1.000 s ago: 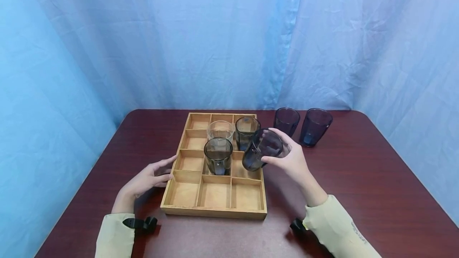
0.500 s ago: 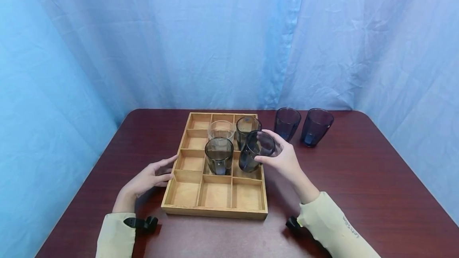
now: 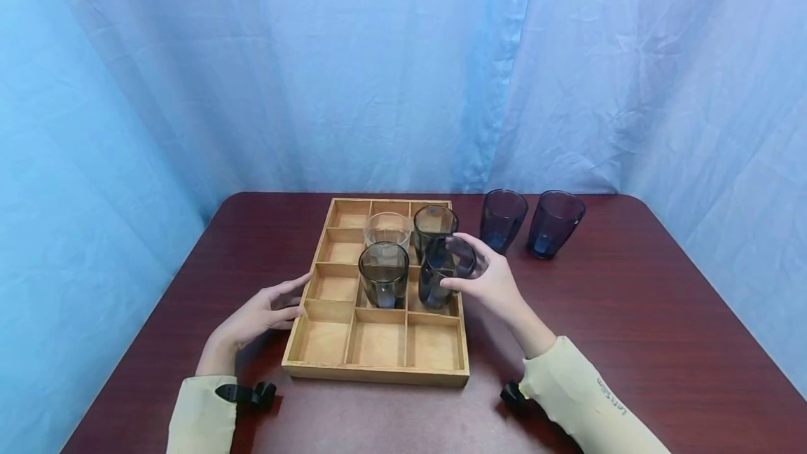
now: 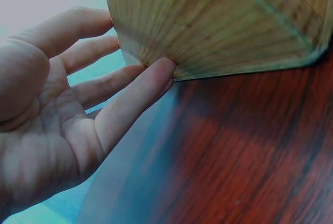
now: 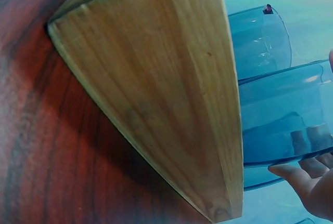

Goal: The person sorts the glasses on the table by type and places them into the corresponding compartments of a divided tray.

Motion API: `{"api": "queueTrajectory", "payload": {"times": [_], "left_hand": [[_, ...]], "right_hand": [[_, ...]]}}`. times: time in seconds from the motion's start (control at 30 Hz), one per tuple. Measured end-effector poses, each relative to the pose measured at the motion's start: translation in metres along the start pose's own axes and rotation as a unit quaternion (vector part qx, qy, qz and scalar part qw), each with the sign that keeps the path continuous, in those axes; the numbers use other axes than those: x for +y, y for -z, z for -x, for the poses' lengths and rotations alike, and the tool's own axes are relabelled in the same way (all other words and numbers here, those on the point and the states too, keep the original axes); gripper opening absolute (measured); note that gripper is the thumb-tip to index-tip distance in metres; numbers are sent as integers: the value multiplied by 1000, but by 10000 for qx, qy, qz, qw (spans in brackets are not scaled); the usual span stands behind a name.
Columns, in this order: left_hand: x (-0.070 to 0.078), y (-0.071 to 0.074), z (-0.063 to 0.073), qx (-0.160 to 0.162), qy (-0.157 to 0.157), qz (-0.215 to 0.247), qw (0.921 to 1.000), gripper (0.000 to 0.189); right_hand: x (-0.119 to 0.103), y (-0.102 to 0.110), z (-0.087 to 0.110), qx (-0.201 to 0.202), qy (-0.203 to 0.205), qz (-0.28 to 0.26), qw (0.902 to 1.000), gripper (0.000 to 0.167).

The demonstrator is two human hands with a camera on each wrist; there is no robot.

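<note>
My right hand (image 3: 494,282) grips a dark tinted glass (image 3: 431,293) near its rim. That glass stands nearly upright in the right compartment of the wooden tray's (image 3: 375,374) third row from the back; whether its base touches the floor is hidden. To its left is a smoky glass (image 3: 383,282) in the middle compartment. Behind them are a clear glass (image 3: 386,224) and another smoky glass (image 3: 435,221). My left hand (image 3: 258,314) touches the tray's left side with its fingertips, and in the left wrist view its extended fingers (image 4: 130,96) rest against the wooden wall (image 4: 197,26).
Two dark blue-tinted glasses stand on the table's back right, one (image 3: 502,219) close to the tray and another (image 3: 555,224) farther right. Blue curtains (image 3: 378,76) hang along the back and sides of the reddish-brown table (image 3: 630,314).
My right hand has moved left and slightly down with the dark glass, which has gone from tilted to nearly upright in its compartment. The left hand stays at the tray's side.
</note>
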State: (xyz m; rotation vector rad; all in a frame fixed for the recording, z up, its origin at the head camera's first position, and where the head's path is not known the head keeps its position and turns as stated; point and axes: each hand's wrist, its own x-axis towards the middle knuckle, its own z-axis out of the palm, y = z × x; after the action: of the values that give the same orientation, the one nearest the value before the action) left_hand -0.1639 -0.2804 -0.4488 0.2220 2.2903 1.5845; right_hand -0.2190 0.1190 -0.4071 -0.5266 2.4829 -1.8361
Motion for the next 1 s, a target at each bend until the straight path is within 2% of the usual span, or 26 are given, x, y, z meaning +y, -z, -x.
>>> {"api": "queueTrajectory", "payload": {"times": [0.27,0.6,0.67,0.83,0.9,1.0], "left_hand": [[3,0,0,-18,-4,-116,9999,69],[4,0,0,-55,-81,-75,9999,70],[4,0,-1,-78,-160,-150,9997,69],[3,0,-2,-25,-53,-140,9999,70],[2,0,-2,33,64,-79,9999,70],[0,0,-2,58,66,-100,9999,69]], "right_hand": [[4,-3,0,-132,-217,210,9995,76],[5,-6,-3,-361,-124,230,9990,74],[4,-6,-4,-427,-125,372,9983,75],[-2,-7,-5,-561,-236,892,9942,78],[-4,-8,-4,-592,-262,995,9929,78],[-4,-10,-3,-627,-253,1027,9924,78]]}}
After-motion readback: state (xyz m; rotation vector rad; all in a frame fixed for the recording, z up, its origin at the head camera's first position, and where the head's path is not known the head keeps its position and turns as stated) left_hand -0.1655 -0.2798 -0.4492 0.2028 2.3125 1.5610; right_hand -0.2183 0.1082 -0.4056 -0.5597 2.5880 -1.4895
